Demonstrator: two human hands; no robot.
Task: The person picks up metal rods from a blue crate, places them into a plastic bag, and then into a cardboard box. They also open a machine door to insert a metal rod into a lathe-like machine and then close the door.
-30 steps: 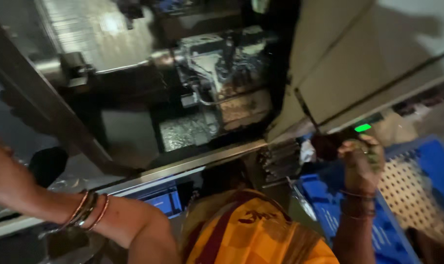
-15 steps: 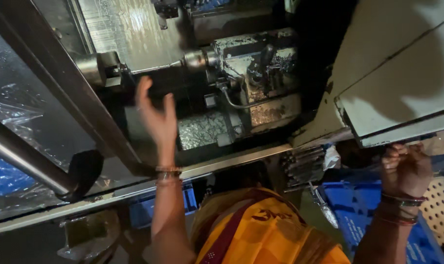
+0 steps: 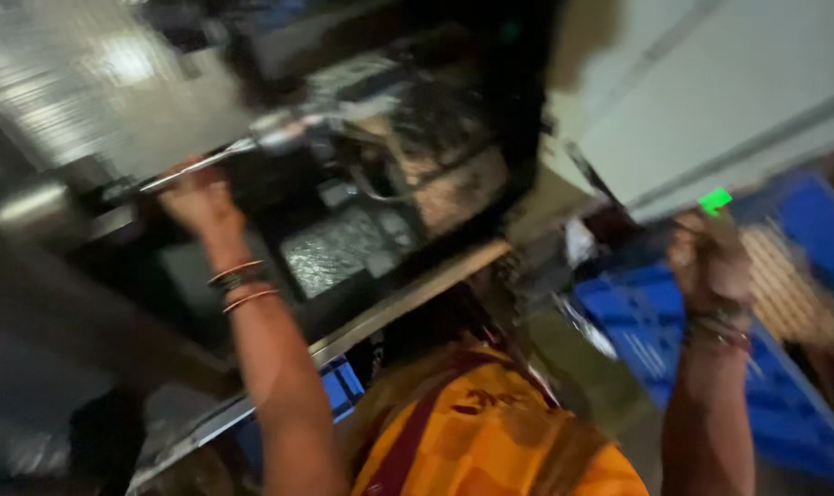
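Frame heavily motion-blurred. Left hand (image 3: 195,197) reaches up into the open machine enclosure (image 3: 362,248), fingers curled around the near end of a thin, shiny metal rod (image 3: 252,147); the rod runs up and to the right from the fist toward a blurred metal fitting inside the machine. Grip looks closed on the rod, though blur hides the fingertips. Several thin bangles (image 3: 241,283), reddish and dark, ring the left wrist. Right hand (image 3: 711,262) is raised well apart to the right, fist bunched around something small and dark that cannot be made out; a small bright green patch (image 3: 715,199), roughly rectangular, sits just above its knuckles. Metal bangles (image 3: 720,329) on that wrist too. Inside the enclosure: dark, oily-looking surfaces, glinting chips or wet metal on the floor pan. A pale metal sill (image 3: 408,298) runs diagonally along the enclosure's lower edge. Blue plastic crate (image 3: 656,321) with a gridded, perforated wall behind the right arm. Pale grey flat panel (image 3: 711,83) upper right. Orange and maroon cloth (image 3: 490,432) at bottom centre.
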